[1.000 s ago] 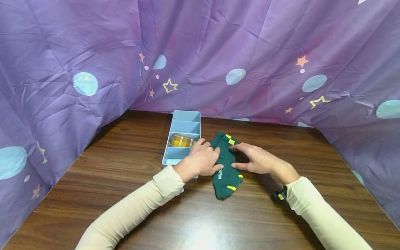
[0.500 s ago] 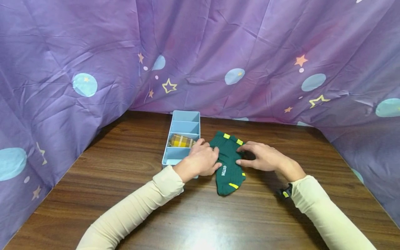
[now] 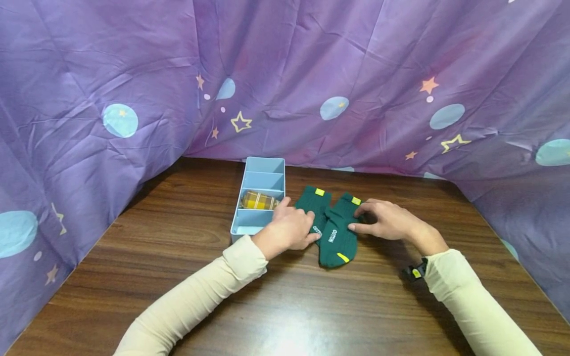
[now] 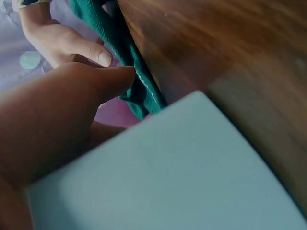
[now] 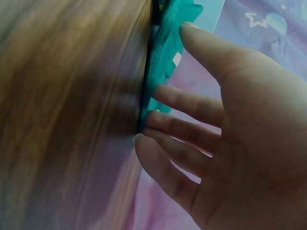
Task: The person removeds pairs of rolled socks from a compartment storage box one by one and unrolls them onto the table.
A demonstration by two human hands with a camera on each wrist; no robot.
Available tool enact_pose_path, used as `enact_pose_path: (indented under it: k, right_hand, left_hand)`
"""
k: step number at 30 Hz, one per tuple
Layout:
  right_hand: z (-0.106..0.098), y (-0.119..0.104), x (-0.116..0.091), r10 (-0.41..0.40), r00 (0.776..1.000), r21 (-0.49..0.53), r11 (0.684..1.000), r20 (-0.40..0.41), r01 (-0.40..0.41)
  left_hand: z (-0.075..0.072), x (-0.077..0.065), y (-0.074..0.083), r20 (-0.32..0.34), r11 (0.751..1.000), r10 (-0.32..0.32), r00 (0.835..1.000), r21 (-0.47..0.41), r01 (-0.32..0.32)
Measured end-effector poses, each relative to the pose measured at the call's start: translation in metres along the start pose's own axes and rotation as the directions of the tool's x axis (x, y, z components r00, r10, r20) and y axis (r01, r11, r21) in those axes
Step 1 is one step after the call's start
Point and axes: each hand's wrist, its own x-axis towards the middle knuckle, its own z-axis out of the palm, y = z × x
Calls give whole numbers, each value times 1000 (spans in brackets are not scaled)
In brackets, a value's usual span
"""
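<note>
Two dark green socks with yellow patches and white lettering lie on the table in the head view. The right sock [image 3: 339,242] partly covers the left sock [image 3: 313,199]. My left hand [image 3: 291,227] rests at the left sock's near-left side, its thumb touching the fabric in the left wrist view. With fingers and thumb spread, my right hand [image 3: 387,221] touches the right sock's right edge. In the right wrist view its fingers [image 5: 189,105] are extended against the green knit [image 5: 165,52]. The left hand's fingertips are partly hidden in the left wrist view.
A pale blue divided box [image 3: 265,181] stands just left of the socks, beside my left hand. One compartment holds a yellow-brown plaid bundle [image 3: 260,201]. The wooden table [image 3: 285,306] ends at a purple patterned curtain [image 3: 285,99] behind and on both sides.
My right hand has moved right, taking the upper sock with it, so the overlapping socks now fan apart. My left hand has stayed almost in place over the left sock.
</note>
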Motion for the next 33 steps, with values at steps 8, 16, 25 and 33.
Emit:
enact_pose_path:
  k: [8,16,25,33]
  right_hand:
    - [2,5,2,32,999,-5,999,-6,-32]
    - [4,12,3,22,1000,24,999,-6,-22]
    - [0,24,1,19,1000,69,997,9,-20]
    - [-3,38,-3,39,998,116,992,51,-44]
  left_hand:
    - [2,5,12,-5,997,-69,998,28,69]
    - [0,6,12,6,996,-88,996,9,88]
    - [-4,3,11,15,995,-94,995,-27,94]
    - [-5,3,8,44,998,-53,998,-24,54]
